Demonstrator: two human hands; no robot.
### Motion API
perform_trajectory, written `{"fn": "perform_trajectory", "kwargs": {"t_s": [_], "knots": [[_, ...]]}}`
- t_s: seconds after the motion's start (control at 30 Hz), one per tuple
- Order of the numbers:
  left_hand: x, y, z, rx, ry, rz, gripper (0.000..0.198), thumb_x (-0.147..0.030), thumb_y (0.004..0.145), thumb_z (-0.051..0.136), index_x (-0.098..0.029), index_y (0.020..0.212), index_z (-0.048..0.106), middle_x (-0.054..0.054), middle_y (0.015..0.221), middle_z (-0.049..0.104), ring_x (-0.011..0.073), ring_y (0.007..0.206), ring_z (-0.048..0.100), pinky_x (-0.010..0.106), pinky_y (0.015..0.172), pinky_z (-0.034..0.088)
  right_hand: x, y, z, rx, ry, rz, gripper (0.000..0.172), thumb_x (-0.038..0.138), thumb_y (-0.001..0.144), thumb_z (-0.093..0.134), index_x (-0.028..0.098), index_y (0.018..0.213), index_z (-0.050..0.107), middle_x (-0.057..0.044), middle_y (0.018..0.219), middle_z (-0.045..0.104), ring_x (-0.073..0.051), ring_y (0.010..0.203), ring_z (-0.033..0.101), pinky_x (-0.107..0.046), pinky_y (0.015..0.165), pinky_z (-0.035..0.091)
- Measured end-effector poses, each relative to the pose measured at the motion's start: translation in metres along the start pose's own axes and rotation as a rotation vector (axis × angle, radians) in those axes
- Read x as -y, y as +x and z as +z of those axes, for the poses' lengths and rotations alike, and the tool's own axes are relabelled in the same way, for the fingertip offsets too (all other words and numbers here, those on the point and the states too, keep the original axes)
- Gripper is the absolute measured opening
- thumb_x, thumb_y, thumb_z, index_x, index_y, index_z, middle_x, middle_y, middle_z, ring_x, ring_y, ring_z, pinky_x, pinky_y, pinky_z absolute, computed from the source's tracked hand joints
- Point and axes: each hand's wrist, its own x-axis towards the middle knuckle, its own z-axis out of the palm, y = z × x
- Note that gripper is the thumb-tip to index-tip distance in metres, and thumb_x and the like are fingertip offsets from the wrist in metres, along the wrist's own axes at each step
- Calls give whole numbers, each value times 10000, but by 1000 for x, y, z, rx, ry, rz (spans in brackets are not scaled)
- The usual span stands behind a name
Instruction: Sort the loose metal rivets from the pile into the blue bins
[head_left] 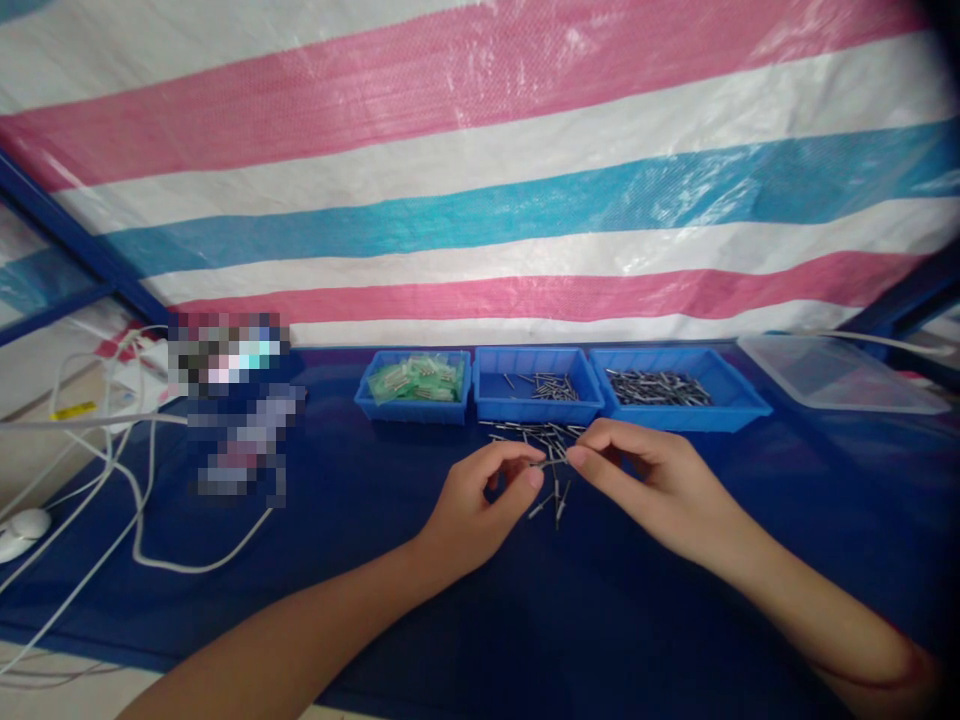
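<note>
Between both hands is a thin metal blind rivet [555, 462], held level above the blue table. My left hand [487, 500] pinches its left end with thumb and forefinger. At the other end, the thumb and fingers of my right hand [652, 480] are closed on it. Loose rivets [559, 505] lie in a scattered pile just under and behind the fingertips, partly hidden by them. Behind the pile stands a blue middle bin [499, 410] with some rivets [553, 386] inside.
A right blue bin [686, 418] holds many dark rivets [660, 387]. Green plastic packets [420, 378] fill the left bin [375, 408]. A clear plastic lid [840, 375] lies far right. White cables [180, 568] and a mouse [24, 533] occupy the left. Striped sheeting [480, 230] hangs behind.
</note>
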Motion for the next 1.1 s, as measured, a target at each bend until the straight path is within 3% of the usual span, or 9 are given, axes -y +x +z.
{"fn": "perform_trajectory", "kwargs": {"t_s": [0.07,0.17,0.27,0.43,0.57,0.67,0.8,0.93,1.1], "knots": [[-1,1,-3,-31,6,1,226,-277,911,519,-175,1083,623,5,797,636,122,703,569,235,661,436,-7,4,-12,-131,-17,18,274,437,890,526,215,750,604,-16,730,613,-148,672,541,-278,608,435],[1,7,-8,-57,105,43,193,-238,895,536,-180,1050,636,22,861,655,139,781,589,258,745,452,-24,10,-35,-421,-159,77,237,440,865,555,226,790,623,-32,782,647,-168,679,556,-306,631,428],[6,12,-12,-17,243,109,157,-216,881,552,-188,995,657,42,933,666,169,885,591,298,823,440,-44,16,-55,-518,-446,90,265,431,908,473,222,876,633,-71,836,652,-194,731,561,-333,701,414],[8,8,-7,129,516,235,332,-423,779,697,-237,1054,684,64,1029,649,229,962,549,359,832,383,-68,22,-57,-452,-639,75,281,437,861,556,197,945,678,-90,819,656,-254,789,579,-386,727,394],[9,0,1,279,663,324,454,-598,777,637,-271,1089,680,58,1004,635,219,899,536,345,754,334,-59,20,-40,-402,-679,-23,242,377,895,509,216,973,672,-69,845,678,-244,818,590,-391,762,415],[10,-1,4,338,715,366,296,-464,896,558,-293,1114,662,34,978,635,180,858,534,329,738,307,-39,15,-24,-323,-617,-122,208,340,897,506,219,929,672,-61,852,684,-243,839,585,-405,798,416],[11,1,3,317,764,366,202,-323,950,504,-250,1037,671,29,964,653,161,840,539,326,736,296,-21,7,-4,-197,-523,-241,181,297,901,505,221,884,669,-64,891,696,-233,874,584,-405,810,408],[12,3,1,301,827,346,162,-245,952,501,-227,978,660,22,942,670,161,833,559,322,712,301,-19,3,6,-86,-495,-292,177,264,907,499,208,897,666,-62,916,701,-215,891,579,-387,814,400],[15,5,1,286,803,309,174,-216,946,508,-203,1073,626,34,959,673,184,863,599,319,723,375,-21,3,9,10,-484,-299,180,259,908,503,207,898,676,-59,904,693,-202,868,578,-374,795,401]]}}
